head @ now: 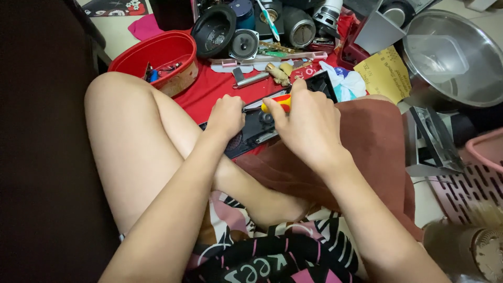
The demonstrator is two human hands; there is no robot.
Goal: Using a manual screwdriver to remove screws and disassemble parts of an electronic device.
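Right grip (309,123) clenched on yellow-red screwdriver (277,103); left grip (226,116) clasping black panel (257,128); yellow paper label (385,73) beyond.

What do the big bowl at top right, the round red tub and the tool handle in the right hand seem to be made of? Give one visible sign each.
Big bowl: likely stainless steel, with a dull silvery sheen and soft reflections.
Red tub: probably plastic, with even glossy colour and a rolled rim.
Tool handle in the right hand: apparently smooth moulded plastic, red and yellow.

Bare red cloth (209,97) left of the hands, red bowl (157,55) and speakers (244,44) crowding beyond, steel bowl (461,68) blocking right
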